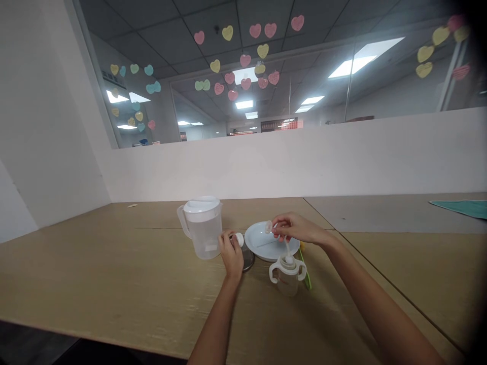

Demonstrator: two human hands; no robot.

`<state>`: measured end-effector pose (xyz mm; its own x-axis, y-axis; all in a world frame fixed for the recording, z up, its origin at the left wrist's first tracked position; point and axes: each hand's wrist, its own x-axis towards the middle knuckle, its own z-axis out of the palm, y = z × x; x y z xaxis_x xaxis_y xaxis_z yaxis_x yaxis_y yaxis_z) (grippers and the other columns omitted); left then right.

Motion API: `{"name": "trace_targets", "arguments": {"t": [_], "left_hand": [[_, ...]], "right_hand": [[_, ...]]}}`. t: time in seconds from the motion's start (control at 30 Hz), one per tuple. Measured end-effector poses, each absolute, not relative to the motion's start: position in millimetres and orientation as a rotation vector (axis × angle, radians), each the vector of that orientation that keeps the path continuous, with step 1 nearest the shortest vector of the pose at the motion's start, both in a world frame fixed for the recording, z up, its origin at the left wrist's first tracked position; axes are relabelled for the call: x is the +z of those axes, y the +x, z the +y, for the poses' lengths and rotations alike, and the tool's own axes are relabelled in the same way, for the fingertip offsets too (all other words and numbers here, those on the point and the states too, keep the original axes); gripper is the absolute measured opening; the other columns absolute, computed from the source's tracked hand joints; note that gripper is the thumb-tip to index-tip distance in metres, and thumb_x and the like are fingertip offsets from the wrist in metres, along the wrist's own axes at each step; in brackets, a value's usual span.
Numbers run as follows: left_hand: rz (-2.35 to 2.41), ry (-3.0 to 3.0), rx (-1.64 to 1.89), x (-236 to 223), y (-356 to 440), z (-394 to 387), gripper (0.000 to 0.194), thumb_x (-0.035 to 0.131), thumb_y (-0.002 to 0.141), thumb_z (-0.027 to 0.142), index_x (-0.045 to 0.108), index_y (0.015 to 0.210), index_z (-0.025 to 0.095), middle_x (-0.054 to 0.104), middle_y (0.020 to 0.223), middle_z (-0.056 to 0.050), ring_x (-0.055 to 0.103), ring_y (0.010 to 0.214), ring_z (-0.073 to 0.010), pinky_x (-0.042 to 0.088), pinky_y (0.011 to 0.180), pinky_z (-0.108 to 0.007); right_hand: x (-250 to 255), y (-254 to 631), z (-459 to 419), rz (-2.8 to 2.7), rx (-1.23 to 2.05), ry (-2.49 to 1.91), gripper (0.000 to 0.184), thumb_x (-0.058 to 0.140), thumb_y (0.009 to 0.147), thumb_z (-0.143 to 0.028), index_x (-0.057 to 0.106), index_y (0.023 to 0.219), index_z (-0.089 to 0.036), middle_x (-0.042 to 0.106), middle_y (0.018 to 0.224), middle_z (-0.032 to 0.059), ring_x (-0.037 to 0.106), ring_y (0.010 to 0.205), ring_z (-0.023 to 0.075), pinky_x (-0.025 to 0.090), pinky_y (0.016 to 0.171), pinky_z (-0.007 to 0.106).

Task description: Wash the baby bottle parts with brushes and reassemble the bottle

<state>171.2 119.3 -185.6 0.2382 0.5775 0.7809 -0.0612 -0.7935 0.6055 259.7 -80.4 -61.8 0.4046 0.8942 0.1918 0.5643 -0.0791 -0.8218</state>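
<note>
My left hand (231,253) is closed around a white round cap or ring (239,240). Just below that piece, a dark see-through container (248,258) stands on the table, partly hidden by my fingers; whether the two are joined I cannot tell. Above the white plate (253,249), my right hand (287,226) pinches a small translucent round piece, perhaps a silicone nipple (268,226). In front of the plate stands a clear baby cup (288,284) with two white handles and a pale straw rising from its top.
To the left of my left hand stands a clear pitcher (205,233) with a white lid. A green-handled tool (307,278) lies behind the cup, its yellow end by the plate. A teal cloth (464,208) lies at the far right, and a low white wall (266,167) borders the table.
</note>
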Motion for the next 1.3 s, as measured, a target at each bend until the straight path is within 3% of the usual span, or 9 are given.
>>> {"name": "trace_targets", "arguments": {"t": [0.33, 0.53, 0.73, 0.93, 1.07, 1.13, 1.23, 1.3], "left_hand": [[0.361, 1.898, 1.729, -180.2, 169.1, 109.9, 0.023, 0.036, 0.090, 0.030, 0.055, 0.095, 0.017, 0.048, 0.097, -0.008, 0.049, 0.096, -0.0172, 0.039, 0.090, -0.032], [0.248, 1.984, 1.790, -183.3, 169.0, 104.4, 0.021, 0.036, 0.090, 0.023, 0.054, 0.099, 0.017, 0.048, 0.100, -0.008, 0.049, 0.096, -0.0163, 0.041, 0.090, -0.033], [0.084, 2.102, 1.883, -190.6, 169.3, 99.6, 0.021, 0.040, 0.088, 0.013, 0.054, 0.102, 0.017, 0.046, 0.100, -0.009, 0.050, 0.095, -0.0147, 0.046, 0.085, -0.030], [-0.316, 2.274, 2.011, -194.2, 168.1, 87.7, 0.027, 0.047, 0.082, 0.005, 0.055, 0.104, 0.019, 0.048, 0.097, -0.007, 0.052, 0.097, -0.0151, 0.048, 0.085, -0.030], [-0.606, 2.294, 2.054, -195.7, 170.3, 76.2, 0.023, 0.054, 0.081, 0.012, 0.057, 0.103, 0.020, 0.052, 0.088, -0.004, 0.054, 0.097, -0.0160, 0.050, 0.083, -0.029], [-0.665, 2.276, 2.039, -197.0, 171.7, 72.9, 0.024, 0.057, 0.080, 0.014, 0.057, 0.103, 0.020, 0.053, 0.086, -0.003, 0.055, 0.097, -0.0158, 0.050, 0.083, -0.029], [-0.645, 2.258, 2.007, -197.6, 173.0, 72.3, 0.027, 0.058, 0.079, 0.013, 0.056, 0.105, 0.022, 0.054, 0.088, -0.003, 0.055, 0.096, -0.0150, 0.051, 0.083, -0.030], [-0.615, 2.258, 1.982, -196.5, 173.3, 73.0, 0.026, 0.057, 0.079, 0.012, 0.057, 0.104, 0.022, 0.054, 0.089, -0.004, 0.056, 0.094, -0.0149, 0.051, 0.082, -0.031]], "right_hand": [[-71.7, 266.0, -77.2, -1.303, 0.514, -1.811, 0.019, 0.055, 0.070, -0.025, 0.051, 0.086, -0.016, 0.061, 0.069, 0.0010, 0.056, 0.062, 0.0126, 0.042, 0.053, 0.022], [-74.5, 263.8, -78.9, -1.511, 0.263, -2.107, 0.040, 0.054, 0.062, -0.014, 0.050, 0.102, -0.021, 0.058, 0.066, -0.0030, 0.051, 0.062, 0.0127, 0.035, 0.053, 0.021], [-76.1, 262.7, -80.6, -1.639, 0.165, -2.332, 0.027, 0.064, 0.057, -0.023, 0.060, 0.084, -0.020, 0.059, 0.079, 0.0021, 0.053, 0.069, 0.0167, 0.033, 0.052, 0.023], [-72.9, 261.8, -86.0, -1.563, 0.428, -2.263, 0.052, 0.073, 0.053, -0.039, 0.061, 0.100, -0.019, 0.060, 0.100, 0.0063, 0.055, 0.088, 0.0216, 0.042, 0.068, 0.027], [-67.5, 253.9, -85.8, -1.574, 0.376, -2.058, 0.077, 0.071, 0.058, -0.040, 0.043, 0.127, -0.023, 0.056, 0.111, 0.0068, 0.054, 0.095, 0.0204, 0.043, 0.074, 0.027], [-66.0, 249.9, -83.3, -1.673, 0.370, -1.957, 0.072, 0.069, 0.062, -0.034, 0.042, 0.128, -0.026, 0.055, 0.113, 0.0052, 0.054, 0.095, 0.0190, 0.043, 0.074, 0.026], [-66.1, 249.3, -79.0, -1.766, 0.304, -1.892, 0.042, 0.063, 0.067, -0.029, 0.058, 0.109, -0.023, 0.059, 0.103, 0.0025, 0.054, 0.089, 0.0176, 0.041, 0.071, 0.025], [-67.6, 253.3, -77.2, -1.737, 0.229, -1.899, 0.034, 0.065, 0.066, -0.030, 0.061, 0.099, -0.022, 0.060, 0.097, 0.0018, 0.053, 0.085, 0.0168, 0.041, 0.069, 0.024]]}}
